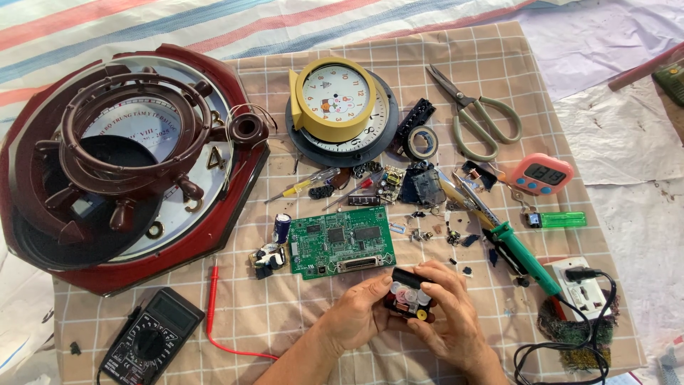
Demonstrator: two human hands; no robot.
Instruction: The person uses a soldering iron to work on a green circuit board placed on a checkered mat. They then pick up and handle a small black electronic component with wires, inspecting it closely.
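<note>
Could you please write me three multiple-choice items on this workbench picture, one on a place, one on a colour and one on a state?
1. Where does the green printed circuit board lie?
A. on the checked cloth, just beyond the hands
B. inside the dark red octagonal clock case
C. under the grey-handled scissors

2. What colour is the frame of the small square clock resting on the round dial?
A. pink
B. yellow
C. black

3. What state is the small black clock mechanism in?
A. lying untouched on the cloth
B. clamped in a vice
C. held by the left hand and the right hand, white gears exposed

Answers: 1 A, the board sits flat on the cloth above the hands. 2 B, its frame is plainly yellow. 3 C, fingers of both hands grip it.
</note>
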